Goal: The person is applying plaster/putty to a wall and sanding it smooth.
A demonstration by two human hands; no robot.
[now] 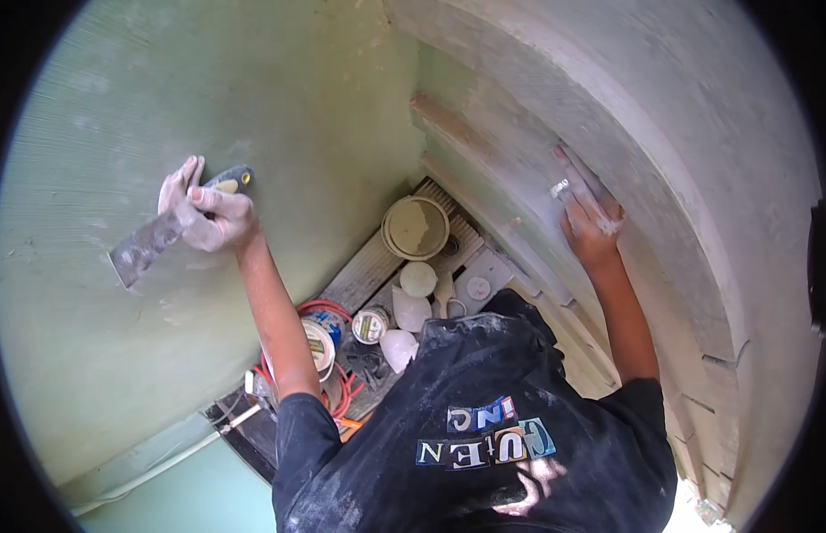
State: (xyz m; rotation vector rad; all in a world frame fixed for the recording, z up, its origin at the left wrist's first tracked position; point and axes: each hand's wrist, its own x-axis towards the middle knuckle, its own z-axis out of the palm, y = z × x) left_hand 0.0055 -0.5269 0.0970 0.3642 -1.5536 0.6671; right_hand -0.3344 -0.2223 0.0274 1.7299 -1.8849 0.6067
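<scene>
the left hand [209,213] has its grip clamped on a knife [146,247], a wide-bladed scraper smeared with grey. the knife is in front of the green wall [280,98], on the left side of the view. its dark handle, with a yellow-rimmed hole at the end, points up and right, and its blade slants down and left past the fingers. whether the blade's edge touches the wall is unclear. white powder coats the hand.

the right hand [593,226] is at the grey wall [644,249], its long fingers pointing up and left along it. a small silvery patch [559,188] shows beside the fingers. i cannot tell whether this grip is apart, together or holding something. white smears mark the fingers.

below, between the two arms, boards [355,265] carry a big bucket [415,233] with pale stuff inside. near it are a round pale lid [418,279], a small white disc [479,288], a labelled pot [370,325] and a crumpled white bag [399,350]. a red hose [344,395] curls beside a white tub [317,348], close to the left forearm. the black shirt [377,453] is dusted with white.
</scene>
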